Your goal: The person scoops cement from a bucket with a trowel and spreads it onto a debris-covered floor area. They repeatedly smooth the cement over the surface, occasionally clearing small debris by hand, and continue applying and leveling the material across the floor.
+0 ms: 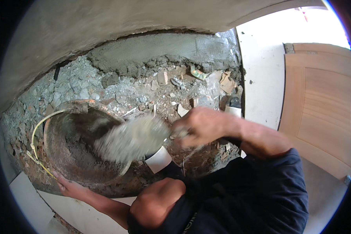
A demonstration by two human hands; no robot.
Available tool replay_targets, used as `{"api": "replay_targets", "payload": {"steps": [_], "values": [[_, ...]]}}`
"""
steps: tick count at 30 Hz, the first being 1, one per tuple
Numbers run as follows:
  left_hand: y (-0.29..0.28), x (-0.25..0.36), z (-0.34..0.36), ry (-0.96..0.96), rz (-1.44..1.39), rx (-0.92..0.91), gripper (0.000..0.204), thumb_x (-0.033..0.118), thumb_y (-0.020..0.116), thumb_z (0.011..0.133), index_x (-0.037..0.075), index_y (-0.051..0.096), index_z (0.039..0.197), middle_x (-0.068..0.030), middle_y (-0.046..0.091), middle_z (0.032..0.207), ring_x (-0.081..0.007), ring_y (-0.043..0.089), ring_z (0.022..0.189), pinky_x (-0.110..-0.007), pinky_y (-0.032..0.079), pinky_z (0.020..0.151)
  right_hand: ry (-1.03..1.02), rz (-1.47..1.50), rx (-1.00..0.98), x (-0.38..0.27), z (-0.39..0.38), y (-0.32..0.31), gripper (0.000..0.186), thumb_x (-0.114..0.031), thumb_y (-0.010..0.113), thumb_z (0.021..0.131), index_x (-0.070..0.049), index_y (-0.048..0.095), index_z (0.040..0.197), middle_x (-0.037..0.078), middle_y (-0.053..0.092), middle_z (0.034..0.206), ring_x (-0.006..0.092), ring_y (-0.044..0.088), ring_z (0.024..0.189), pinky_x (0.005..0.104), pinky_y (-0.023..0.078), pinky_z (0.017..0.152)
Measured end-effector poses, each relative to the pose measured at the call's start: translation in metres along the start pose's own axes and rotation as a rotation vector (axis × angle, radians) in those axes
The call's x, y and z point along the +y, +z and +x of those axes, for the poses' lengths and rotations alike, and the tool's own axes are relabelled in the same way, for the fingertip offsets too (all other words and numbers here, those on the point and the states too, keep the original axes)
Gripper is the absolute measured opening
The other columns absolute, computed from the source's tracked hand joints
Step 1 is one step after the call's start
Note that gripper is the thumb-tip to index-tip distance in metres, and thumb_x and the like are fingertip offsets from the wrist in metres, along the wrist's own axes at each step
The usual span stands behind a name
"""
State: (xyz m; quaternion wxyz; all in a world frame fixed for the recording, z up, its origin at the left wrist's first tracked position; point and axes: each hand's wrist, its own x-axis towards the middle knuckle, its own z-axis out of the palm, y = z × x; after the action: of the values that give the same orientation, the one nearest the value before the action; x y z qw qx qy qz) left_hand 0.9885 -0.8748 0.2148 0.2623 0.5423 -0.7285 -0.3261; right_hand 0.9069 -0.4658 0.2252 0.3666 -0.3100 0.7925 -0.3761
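Observation:
My right hand (pixel 197 124) is closed around the handle of a trowel (pixel 132 137), whose mortar-coated blade is smeared by motion. The blade reaches over the right side of a worn bucket (pixel 50 146) that leans on the rubble. Grey wet mortar (pixel 80 144) lies inside the bucket. My left hand (pixel 69 188) is at the bucket's near left, its fingers closed on the yellow bucket handle (pixel 34 136). That handle loops out around the bucket's left side.
A smoothed grey mortar band (pixel 152 50) runs along the wall base (pixel 117 23). Broken rubble (pixel 167 89) with scraps covers the ground. To the right are a white slab (pixel 261 74) and a wooden door (pixel 319 93). White tiles (pixel 31 202) lie at the lower left.

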Motion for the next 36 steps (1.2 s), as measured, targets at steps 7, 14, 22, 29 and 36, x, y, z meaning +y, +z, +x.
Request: {"api": "replay_targets", "payload": {"steps": [7, 14, 22, 29, 36], "values": [[-0.002, -0.011, 0.006, 0.125, -0.085, -0.037, 0.054, 0.042, 0.056, 0.094, -0.008, 0.062, 0.116, -0.0210, 0.061, 0.123, -0.0271, 0.057, 0.113, -0.035, 0.043, 0.098, 0.459, -0.819, 0.453, 0.089, -0.015, -0.048, 0.036, -0.041, 0.047, 0.096, -0.006, 0.058, 0.096, 0.012, 0.064, 0.073, 0.0219, 0.060, 0.056, 0.0374, 0.053, 0.054], [-0.001, -0.003, -0.003, 0.110, -0.098, -0.052, 0.054, 0.041, 0.056, 0.094, -0.008, 0.061, 0.118, -0.0197, 0.060, 0.125, -0.0269, 0.056, 0.115, -0.035, 0.042, 0.100, 0.883, 0.172, 0.503, 0.080, 0.037, -0.007, 0.046, -0.041, 0.042, 0.098, 0.002, 0.058, 0.104, 0.022, 0.066, 0.086, 0.0316, 0.068, 0.075, 0.0419, 0.056, 0.069], [0.000, -0.009, 0.000, 0.130, -0.167, -0.070, 0.052, 0.037, 0.054, 0.096, -0.009, 0.058, 0.121, -0.0207, 0.058, 0.128, -0.0268, 0.055, 0.119, -0.035, 0.040, 0.103, 0.973, 0.109, 0.677, 0.143, 0.021, 0.025, 0.045, -0.039, 0.044, 0.097, 0.000, 0.059, 0.113, 0.025, 0.066, 0.091, 0.0383, 0.066, 0.092, 0.0467, 0.051, 0.082], [0.000, -0.008, 0.000, 0.065, -0.186, -0.092, 0.050, 0.037, 0.054, 0.096, -0.005, 0.059, 0.124, -0.0220, 0.057, 0.128, -0.0287, 0.055, 0.117, -0.037, 0.041, 0.102, 0.831, 0.644, 0.956, 0.147, 0.014, 0.033, 0.045, -0.039, 0.049, 0.092, 0.005, 0.061, 0.088, 0.011, 0.059, 0.071, 0.0192, 0.058, 0.055, 0.0350, 0.049, 0.050], [0.005, 0.004, -0.021, 0.153, -0.143, -0.092, 0.048, 0.040, 0.059, 0.093, 0.000, 0.063, 0.120, -0.0178, 0.064, 0.109, -0.0225, 0.060, 0.099, -0.035, 0.047, 0.086, 0.297, -0.234, 0.297, 0.006, 0.056, 0.037, 0.036, -0.037, 0.056, 0.093, -0.001, 0.056, 0.088, 0.017, 0.060, 0.064, 0.0285, 0.061, 0.057, 0.0427, 0.049, 0.059]]}}
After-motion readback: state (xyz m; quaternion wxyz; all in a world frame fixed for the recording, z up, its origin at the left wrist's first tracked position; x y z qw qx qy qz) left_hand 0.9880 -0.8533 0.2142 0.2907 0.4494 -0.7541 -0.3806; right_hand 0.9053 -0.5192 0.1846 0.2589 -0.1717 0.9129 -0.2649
